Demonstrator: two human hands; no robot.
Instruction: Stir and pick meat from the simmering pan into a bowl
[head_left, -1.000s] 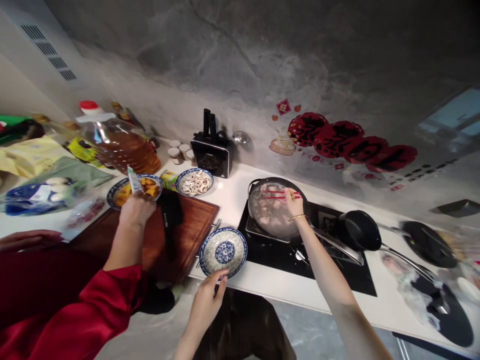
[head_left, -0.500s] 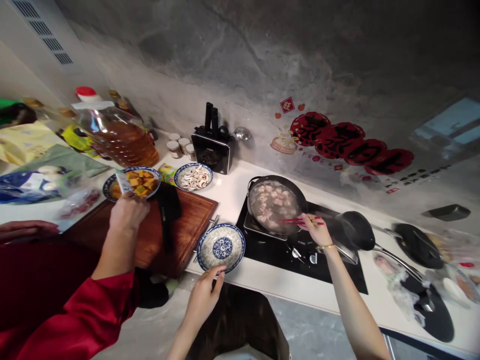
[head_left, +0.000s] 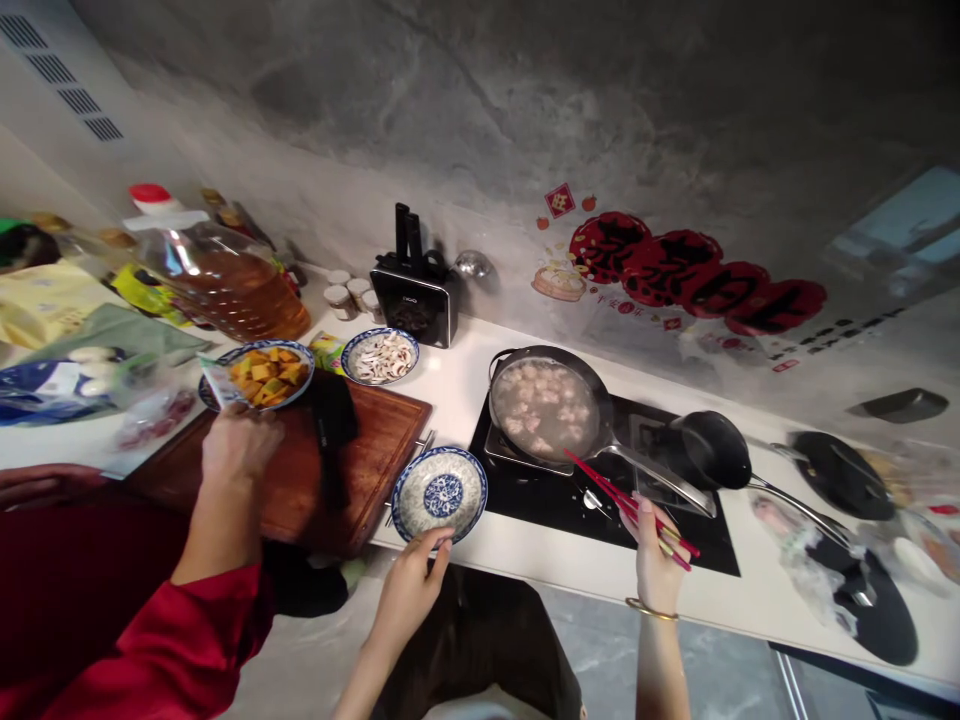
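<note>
Red chopsticks point(head_left: 616, 495) are gripped in my right hand point(head_left: 654, 545), over the front edge of the cooktop point(head_left: 540, 505). Their tips are just outside the near rim of a pan point(head_left: 592, 440), which holds pieces of pale meat point(head_left: 546, 400) in cloudy liquid. With thumb and fingers, my left hand point(head_left: 414, 585) pinches the near rim of a blue-and-white plate point(head_left: 440, 492). Nothing lies on that plate, and it is held at the counter's front edge, between the cutting board and the cooktop.
At left, another person's hand point(head_left: 240, 445) is at a plate of orange chunks point(head_left: 270, 378) above the wooden cutting board point(head_left: 382, 420). A black cleaver point(head_left: 330, 420) lies on the board. Sliced mushrooms point(head_left: 381, 357) sit behind it. A black saucepan point(head_left: 709, 450) is right of the pan.
My right hand has drawn the chopsticks out of the pan, toward me and slightly right. My left hand keeps the plate in place. The view has shifted slightly.
</note>
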